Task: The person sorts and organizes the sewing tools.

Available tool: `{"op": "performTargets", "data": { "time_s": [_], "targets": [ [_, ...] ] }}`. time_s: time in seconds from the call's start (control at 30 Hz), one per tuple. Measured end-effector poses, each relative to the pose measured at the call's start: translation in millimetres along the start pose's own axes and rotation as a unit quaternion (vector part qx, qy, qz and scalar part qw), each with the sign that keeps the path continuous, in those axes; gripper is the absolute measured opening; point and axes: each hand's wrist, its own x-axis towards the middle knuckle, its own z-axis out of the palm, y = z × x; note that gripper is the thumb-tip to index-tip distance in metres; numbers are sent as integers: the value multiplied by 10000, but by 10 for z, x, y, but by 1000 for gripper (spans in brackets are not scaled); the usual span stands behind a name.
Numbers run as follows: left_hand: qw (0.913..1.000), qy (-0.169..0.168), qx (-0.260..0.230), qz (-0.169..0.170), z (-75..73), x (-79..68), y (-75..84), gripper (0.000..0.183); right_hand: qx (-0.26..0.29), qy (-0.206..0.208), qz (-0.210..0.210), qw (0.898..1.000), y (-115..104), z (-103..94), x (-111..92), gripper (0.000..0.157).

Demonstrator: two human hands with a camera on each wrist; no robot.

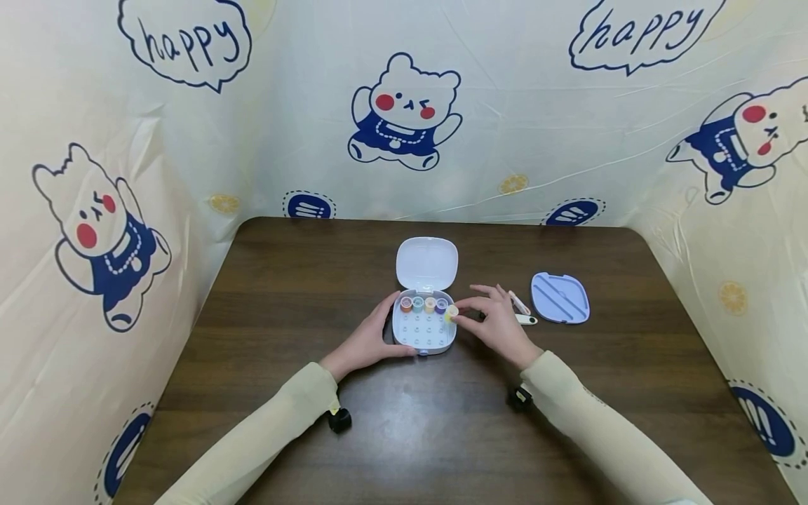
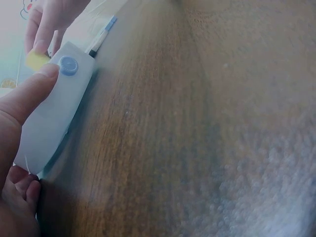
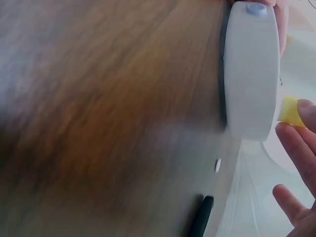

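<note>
A white sewing box point(image 1: 424, 330) lies on the table with its lid point(image 1: 427, 263) raised at the back. Rows of small pegs fill its base, and several thread spools point(image 1: 418, 304) of different colours stand along the back row. My left hand point(image 1: 366, 340) holds the box from the left, thumb on the front near the blue catch point(image 2: 68, 65). Between thumb and fingertips, my right hand point(image 1: 499, 326) pinches a yellow thread spool point(image 3: 290, 111) at the box's right back corner. Whether that spool touches a peg is hidden by the fingers.
Right of the box lies a blue slotted tray point(image 1: 560, 299). Partly behind the right hand are a small pale pink tool point(image 1: 520, 303) and a white handle with a dark hole point(image 1: 527, 320). A printed curtain point(image 1: 404, 189) surrounds the brown wooden table point(image 1: 303, 280).
</note>
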Motion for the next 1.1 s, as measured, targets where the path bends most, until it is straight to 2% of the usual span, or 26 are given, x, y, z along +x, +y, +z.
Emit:
{"op": "performTargets", "data": {
  "time_s": [0.27,1.1],
  "targets": [
    [9999,36,-29,104,6,14,-16,123,26,-93,-218,9997,-120,87,55,21],
    [9998,39,25,177,-5,5,-5,122,-388,204,-756,9962,-371,365,149,17]
  ]
}}
